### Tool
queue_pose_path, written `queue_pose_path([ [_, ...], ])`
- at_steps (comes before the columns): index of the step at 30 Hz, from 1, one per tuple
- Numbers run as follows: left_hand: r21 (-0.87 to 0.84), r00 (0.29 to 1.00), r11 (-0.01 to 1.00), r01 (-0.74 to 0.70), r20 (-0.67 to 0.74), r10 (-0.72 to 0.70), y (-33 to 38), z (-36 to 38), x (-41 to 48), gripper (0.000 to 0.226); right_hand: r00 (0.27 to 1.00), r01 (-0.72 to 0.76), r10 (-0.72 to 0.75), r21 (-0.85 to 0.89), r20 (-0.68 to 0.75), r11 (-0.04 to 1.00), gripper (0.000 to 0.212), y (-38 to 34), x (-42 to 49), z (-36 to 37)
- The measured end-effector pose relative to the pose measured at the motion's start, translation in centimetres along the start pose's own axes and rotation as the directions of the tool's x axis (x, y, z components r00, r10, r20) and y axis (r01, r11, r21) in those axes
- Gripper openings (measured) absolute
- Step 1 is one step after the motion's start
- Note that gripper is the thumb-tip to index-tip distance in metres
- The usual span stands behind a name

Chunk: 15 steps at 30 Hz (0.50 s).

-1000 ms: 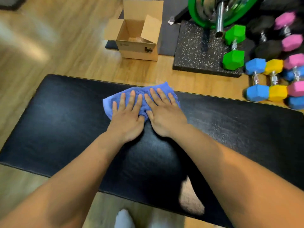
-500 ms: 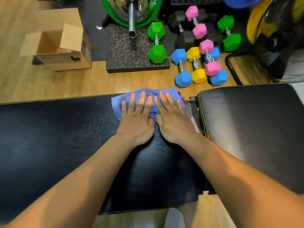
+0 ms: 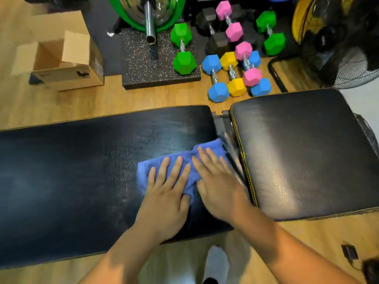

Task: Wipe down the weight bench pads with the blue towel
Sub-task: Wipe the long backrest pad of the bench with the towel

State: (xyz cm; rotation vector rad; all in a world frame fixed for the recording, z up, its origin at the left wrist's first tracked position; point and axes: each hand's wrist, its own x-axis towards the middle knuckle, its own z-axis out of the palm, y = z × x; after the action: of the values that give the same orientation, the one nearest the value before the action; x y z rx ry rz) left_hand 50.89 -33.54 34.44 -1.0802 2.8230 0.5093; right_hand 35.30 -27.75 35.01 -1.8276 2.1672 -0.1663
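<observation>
Both hands lay flat and open on the blue towel [image 3: 180,160], left hand [image 3: 166,193] beside right hand [image 3: 217,187]; the unwiped short pad [image 3: 307,152] lay at 3 o'clock, nearer the right hand, across the gap

I can read no text here. The box [image 3: 67,75] carries a dark printed mark and a label on its sides, both too blurred for me to make out.
</observation>
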Motion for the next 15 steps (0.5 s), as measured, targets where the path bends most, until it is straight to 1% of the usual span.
queue_pose_path([
  [1, -0.030, 1.000, 0.999, 0.017, 0.016, -0.016, 0.1, -0.2, -0.2, 0.065, 0.999, -0.019, 0.018, 0.036, 0.042, 0.999, 0.074, -0.4, 0.2, -0.2],
  [2, -0.051, 1.000, 0.999, 0.017, 0.026, -0.016, 0.2, -0.3, -0.6, 0.065, 0.995, -0.063, 0.054, 0.112, 0.083, 0.992, 0.075, -0.9, 0.3, -0.1],
  [3, -0.052, 1.000, 0.999, -0.004, 0.031, 0.005, 0.1, -0.5, -0.9, 0.064, 0.989, -0.127, 0.105, 0.224, 0.105, 0.966, 0.074, -1.6, 0.1, 0.1],
  [5, -0.051, 0.998, 0.997, -0.056, 0.038, 0.058, -0.7, -1.1, -2.0, 0.063, 0.972, -0.233, 0.218, 0.436, 0.084, 0.870, 0.072, -3.5, -0.3, 0.0],
  [6, -0.067, 0.997, 0.995, -0.073, 0.029, 0.075, -1.5, -1.4, -2.8, 0.064, 0.965, -0.257, 0.251, 0.466, 0.076, 0.846, 0.071, -4.6, -0.4, 0.1],
  [7, -0.089, 0.995, 0.993, -0.079, 0.047, 0.083, -2.6, -1.9, -3.7, 0.067, 0.959, -0.278, 0.276, 0.443, 0.071, 0.852, 0.069, -5.7, -0.6, 0.5],
  [8, -0.088, 0.995, 0.993, -0.077, 0.056, 0.082, -3.9, -2.5, -4.5, 0.071, 0.956, -0.288, 0.290, 0.371, 0.052, 0.883, 0.067, -6.9, -0.7, 1.0],
  [10, -0.092, 0.992, 0.995, -0.036, 0.116, 0.047, -7.2, -3.3, -6.7, 0.079, 0.962, -0.265, 0.271, 0.143, -0.024, 0.954, 0.062, -10.1, -1.2, 2.5],
  [11, -0.100, 0.990, 0.995, -0.011, 0.142, 0.025, -9.2, -3.6, -8.0, 0.082, 0.967, -0.252, 0.254, 0.060, -0.033, 0.966, 0.061, -12.3, -1.3, 3.4],
  [13, -0.108, 0.987, 0.994, 0.011, 0.163, 0.006, -13.0, -4.5, -10.3, 0.085, 0.964, -0.265, 0.264, -0.027, -0.024, 0.964, 0.066, -17.1, -1.4, 5.3],
  [15, -0.101, 0.980, 0.995, 0.017, 0.200, 0.004, -16.6, -5.3, -12.7, 0.087, 0.960, -0.281, 0.280, -0.045, -0.020, 0.959, 0.070, -22.0, -1.2, 6.8],
])
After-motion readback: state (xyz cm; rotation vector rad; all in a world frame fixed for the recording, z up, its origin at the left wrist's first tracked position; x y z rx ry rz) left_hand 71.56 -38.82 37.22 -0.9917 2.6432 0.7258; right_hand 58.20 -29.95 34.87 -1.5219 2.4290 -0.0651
